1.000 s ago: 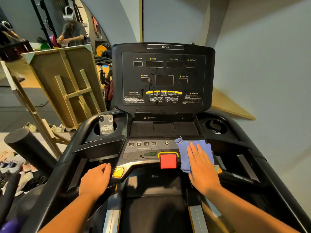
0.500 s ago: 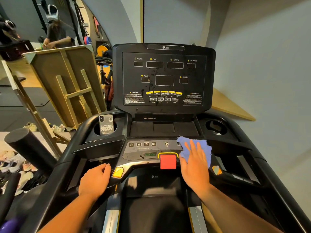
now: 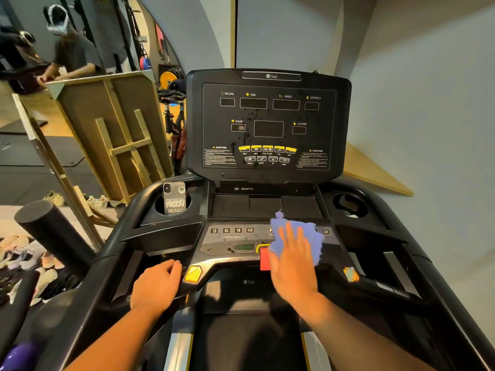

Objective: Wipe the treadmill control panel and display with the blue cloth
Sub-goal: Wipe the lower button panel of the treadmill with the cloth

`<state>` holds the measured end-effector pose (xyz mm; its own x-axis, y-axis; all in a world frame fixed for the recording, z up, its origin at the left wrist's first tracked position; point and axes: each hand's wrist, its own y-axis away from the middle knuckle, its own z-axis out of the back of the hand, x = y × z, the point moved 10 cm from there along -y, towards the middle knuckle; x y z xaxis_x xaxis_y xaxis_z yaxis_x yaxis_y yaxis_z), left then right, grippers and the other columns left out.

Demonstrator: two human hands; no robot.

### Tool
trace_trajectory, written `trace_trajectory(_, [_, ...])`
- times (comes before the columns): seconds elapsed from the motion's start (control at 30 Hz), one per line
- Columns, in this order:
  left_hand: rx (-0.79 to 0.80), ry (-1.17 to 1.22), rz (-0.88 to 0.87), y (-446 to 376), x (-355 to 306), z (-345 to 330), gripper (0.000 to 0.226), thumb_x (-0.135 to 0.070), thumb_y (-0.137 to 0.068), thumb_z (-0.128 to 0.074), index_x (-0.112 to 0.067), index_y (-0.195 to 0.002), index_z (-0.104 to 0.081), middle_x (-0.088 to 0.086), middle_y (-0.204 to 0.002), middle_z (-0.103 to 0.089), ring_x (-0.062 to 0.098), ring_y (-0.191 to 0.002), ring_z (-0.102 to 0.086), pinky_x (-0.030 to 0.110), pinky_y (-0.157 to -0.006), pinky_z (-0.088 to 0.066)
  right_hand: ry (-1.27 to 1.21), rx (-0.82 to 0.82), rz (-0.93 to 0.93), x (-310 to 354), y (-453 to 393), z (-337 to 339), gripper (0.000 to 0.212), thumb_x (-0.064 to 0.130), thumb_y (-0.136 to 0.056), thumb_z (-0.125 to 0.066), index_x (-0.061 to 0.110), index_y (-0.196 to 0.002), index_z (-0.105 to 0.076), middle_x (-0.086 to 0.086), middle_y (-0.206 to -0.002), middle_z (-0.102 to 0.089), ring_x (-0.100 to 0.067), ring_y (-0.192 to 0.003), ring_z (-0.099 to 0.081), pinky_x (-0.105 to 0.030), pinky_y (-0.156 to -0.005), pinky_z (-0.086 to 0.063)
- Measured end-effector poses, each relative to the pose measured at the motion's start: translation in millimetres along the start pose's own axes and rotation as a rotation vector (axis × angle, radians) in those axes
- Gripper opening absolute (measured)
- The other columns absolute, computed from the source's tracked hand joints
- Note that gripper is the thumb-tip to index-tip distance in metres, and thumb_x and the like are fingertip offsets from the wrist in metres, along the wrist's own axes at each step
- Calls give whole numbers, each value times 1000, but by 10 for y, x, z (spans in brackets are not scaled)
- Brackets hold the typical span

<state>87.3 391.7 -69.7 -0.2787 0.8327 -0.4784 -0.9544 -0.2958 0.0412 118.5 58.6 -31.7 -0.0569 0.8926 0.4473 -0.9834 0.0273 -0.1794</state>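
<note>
The blue cloth (image 3: 308, 234) lies on the treadmill's lower control panel (image 3: 230, 241), covering the right number buttons and part of the red stop button (image 3: 264, 259). My right hand (image 3: 293, 261) presses flat on the cloth with straight fingers. My left hand (image 3: 158, 286) grips the black handlebar at the left, beside a yellow pad (image 3: 193, 273). The upright black display (image 3: 267, 124) shows dark spots around its middle. The green START readout (image 3: 244, 247) is lit.
A phone (image 3: 174, 198) stands in the left cup holder; the right cup holder (image 3: 349, 204) is at the far side. A wooden frame (image 3: 112, 135) leans at the left, with shoes (image 3: 24, 258) and a black roller (image 3: 51, 231) below. A person (image 3: 69, 52) stands at back left.
My right hand has slid the cloth leftward across the lower panel, from its right end onto the red stop button. My left hand has stayed on the handlebar.
</note>
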Motion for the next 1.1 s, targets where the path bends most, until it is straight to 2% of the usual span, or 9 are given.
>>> trace_trajectory(0.1, [-2, -2, -2, 1, -11, 12, 36, -38, -106, -40, -27, -83, -65, -11, -74, -67, 6, -68, -63, 20, -57, -40, 46, 243, 388, 738, 176, -350, 69, 61, -100, -25, 29, -158, -3, 15, -163, 11, -11, -151, 22, -33, -123, 12])
trace_trajectory(0.2, [-1, -9, 1, 12, -21, 19, 37, -39, -105, -40, -27, -83, -66, -10, -74, -67, 6, -67, -62, 20, -57, -39, 153, 244, 634, 617, 210, -331, 65, 55, -103, -30, 26, -159, -13, 11, -167, -3, -11, -154, 8, -32, -123, 5])
trace_trajectory(0.37, [-19, -32, 6, 15, -23, 47, 38, -41, -105, -40, -25, -82, -65, -7, -74, -67, 6, -65, -60, 22, -55, -38, 39, 116, 246, -300, 42, -32, 68, 53, -102, -37, 24, -159, -15, 10, -166, -6, -9, -154, 1, -38, -126, -7])
trace_trajectory(0.47, [-21, -14, 3, 15, -19, 59, 40, -41, -105, -40, -23, -77, -62, -6, -70, -66, 8, -64, -62, 22, -55, -39, 126, -83, 4, -1, 28, -71, 64, 40, -103, -42, 16, -159, -22, 0, -166, -12, -26, -155, -6, -45, -126, -11])
trace_trajectory(0.63, [-34, -10, 16, 21, -8, 81, 40, -43, -103, -39, -25, -72, -57, -5, -71, -66, 14, -68, -62, 31, -66, -46, 110, 208, 458, 1189, 253, -656, 67, 53, -102, -30, 25, -160, -13, 7, -165, 3, -22, -154, 12, -34, -120, 13])
trace_trajectory(0.77, [-20, 4, 8, 28, -19, 74, 42, -42, -103, -39, -24, -69, -55, -4, -70, -66, 11, -65, -61, 30, -62, -44, 261, 254, 772, 854, 332, -580, 67, 47, -101, -40, 24, -159, -17, 8, -167, -6, -16, -155, 3, -35, -123, 4])
trace_trajectory(0.83, [-18, 5, 16, 33, -17, 81, 42, -42, -103, -39, -23, -73, -59, -5, -71, -66, 10, -65, -61, 28, -60, -43, 272, 210, 705, 631, 180, -447, 66, 48, -101, -37, 24, -159, -15, 9, -166, -4, -19, -155, -4, -36, -123, -1])
trace_trajectory(0.97, [-15, -3, 30, 33, -9, 88, 41, -42, -103, -39, -22, -74, -59, -5, -71, -65, 8, -61, -57, 24, -54, -35, 203, 95, 238, 792, -134, -449, 68, 48, -104, -36, 20, -160, -9, 4, -166, 3, -21, -154, 8, -36, -124, 7])
trace_trajectory(1.1, [-32, -12, 40, 43, -26, 116, 40, -42, -103, -39, -23, -71, -55, -7, -67, -59, 6, -57, -50, 21, -53, -31, 193, 215, 447, 1435, 65, -718, 69, 52, -104, -33, 26, -158, 0, 6, -163, 12, -22, -152, 18, -36, -120, 19])
